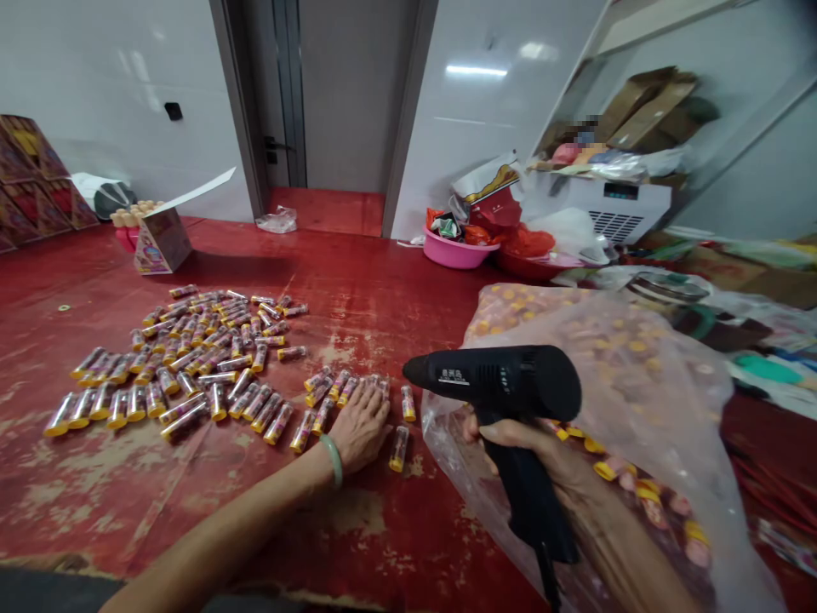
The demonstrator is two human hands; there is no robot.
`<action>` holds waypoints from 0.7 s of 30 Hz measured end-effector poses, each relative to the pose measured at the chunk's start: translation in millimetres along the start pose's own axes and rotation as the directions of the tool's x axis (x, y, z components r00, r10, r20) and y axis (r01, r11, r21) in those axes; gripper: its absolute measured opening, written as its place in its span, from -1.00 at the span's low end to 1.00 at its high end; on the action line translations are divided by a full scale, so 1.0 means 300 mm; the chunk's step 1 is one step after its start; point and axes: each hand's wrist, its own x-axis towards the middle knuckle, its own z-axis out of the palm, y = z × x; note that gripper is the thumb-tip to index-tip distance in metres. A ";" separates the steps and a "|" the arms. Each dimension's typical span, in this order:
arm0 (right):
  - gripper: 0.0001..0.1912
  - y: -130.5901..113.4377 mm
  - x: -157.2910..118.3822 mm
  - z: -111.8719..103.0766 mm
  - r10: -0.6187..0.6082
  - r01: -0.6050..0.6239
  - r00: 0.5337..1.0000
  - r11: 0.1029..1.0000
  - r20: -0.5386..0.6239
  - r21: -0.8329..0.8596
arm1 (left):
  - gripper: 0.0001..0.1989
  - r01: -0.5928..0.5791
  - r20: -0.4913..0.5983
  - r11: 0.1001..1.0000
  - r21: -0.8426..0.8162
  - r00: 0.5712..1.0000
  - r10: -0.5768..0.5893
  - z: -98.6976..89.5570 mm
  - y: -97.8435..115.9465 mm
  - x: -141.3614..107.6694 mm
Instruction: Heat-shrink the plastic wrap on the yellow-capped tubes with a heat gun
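My right hand is wrapped round the handle of a black hair dryer, its narrow nozzle pointing left over the table. Flat on the tabletop rests my left hand, fingers stretched forward over a few small clear tubes with yellow ends. A green bangle circles that wrist. Two tubes lie just right of the hand, one tube nearer me. To the left spreads a large group of the same tubes, some in rows and some loose. What lies beneath my left palm is hidden.
A big translucent bag of yellow-capped pieces lies at the right on the red table. Behind it stand a pink basin and piled bags. At the back left is a triangular carton beside pink items with wooden tops.
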 end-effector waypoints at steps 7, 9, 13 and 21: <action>-0.73 0.013 -0.075 0.009 -0.043 0.041 0.997 0.998 0.060 0.041 | -0.70 0.239 -0.049 0.970 0.053 0.970 -0.236 -0.076 -0.217 -0.036; -0.72 0.014 -0.068 0.032 -0.027 0.024 0.998 0.998 0.054 0.053 | -0.71 0.274 -0.062 0.960 0.056 0.961 -0.270 -0.078 -0.277 -0.053; -0.68 0.022 -0.037 0.100 0.026 -0.029 0.992 0.999 0.123 0.027 | -0.68 0.260 -0.071 0.965 0.037 0.964 -0.257 -0.050 -0.327 -0.083; -0.72 0.052 -0.012 0.136 0.000 -0.007 0.970 0.999 0.243 0.032 | -0.58 0.223 -0.186 0.974 -0.048 0.956 -0.228 -0.129 -0.376 -0.205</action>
